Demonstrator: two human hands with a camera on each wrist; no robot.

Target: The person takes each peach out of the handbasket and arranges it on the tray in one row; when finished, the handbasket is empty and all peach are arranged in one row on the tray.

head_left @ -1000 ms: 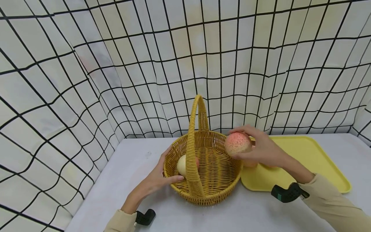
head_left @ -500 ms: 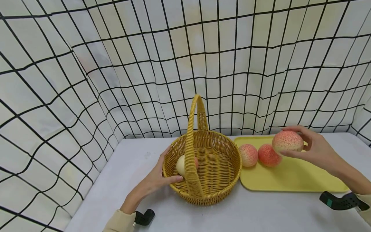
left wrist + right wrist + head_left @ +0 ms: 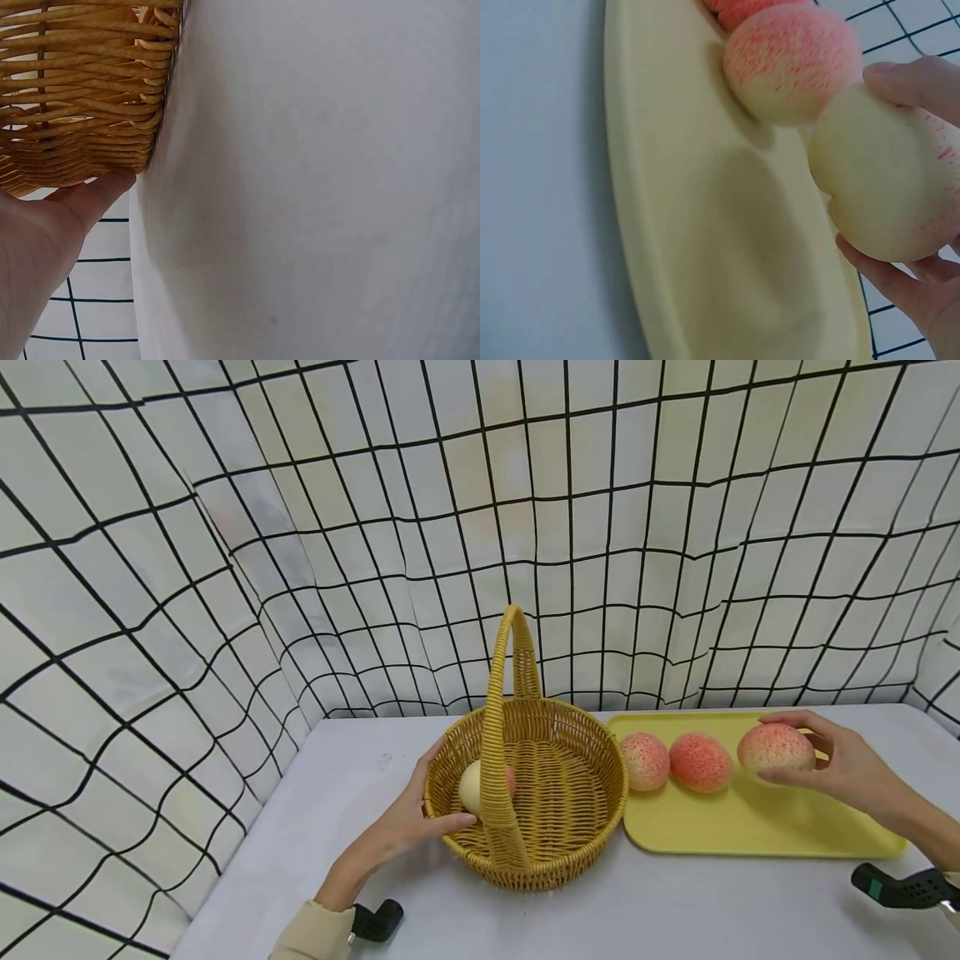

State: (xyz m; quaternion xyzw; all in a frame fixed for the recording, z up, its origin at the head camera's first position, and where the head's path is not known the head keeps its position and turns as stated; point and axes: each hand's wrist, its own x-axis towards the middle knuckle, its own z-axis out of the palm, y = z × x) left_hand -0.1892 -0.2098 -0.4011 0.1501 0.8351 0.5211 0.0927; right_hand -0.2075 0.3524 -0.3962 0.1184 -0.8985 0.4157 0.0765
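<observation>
- Head view: the right hand [image 3: 851, 768] grips a peach [image 3: 776, 748] from its right side, thumb below and fingers curled over the top, holding it low over the tray [image 3: 757, 827], at the right end of a row; whether it touches the tray cannot be told here. Two more peaches [image 3: 645, 761] [image 3: 701, 762] lie on the tray to its left, the nearer one just beside it, the far one close to the basket [image 3: 555, 852].
- The left hand [image 3: 401, 827] rests on the basket's left rim, thumb hooked on the near edge and fingers curved round the outside wall. A pale fruit [image 3: 471, 786] lies inside, half hidden by the upright handle [image 3: 498, 727], which runs front to back. Basket and tray sit side by side on the white table [image 3: 360, 777], the basket between the two hands; the right hand is by far the nearer to the held peach. A gridded cloth [image 3: 225, 527] walls in the scene.
- Left wrist view: the thumb [image 3: 97, 196] presses against the wicker wall [image 3: 82, 90] where it meets the table [image 3: 315, 187]; the other fingers are out of view.
- Right wrist view: fingertips [image 3: 911, 82] above and below pinch the peach [image 3: 889, 184], its pale underside towards the lens, above the tray [image 3: 705, 225]. Its neighbour [image 3: 791, 60] sits just beside it, looking about to touch; nothing else crowds the spot beneath.
</observation>
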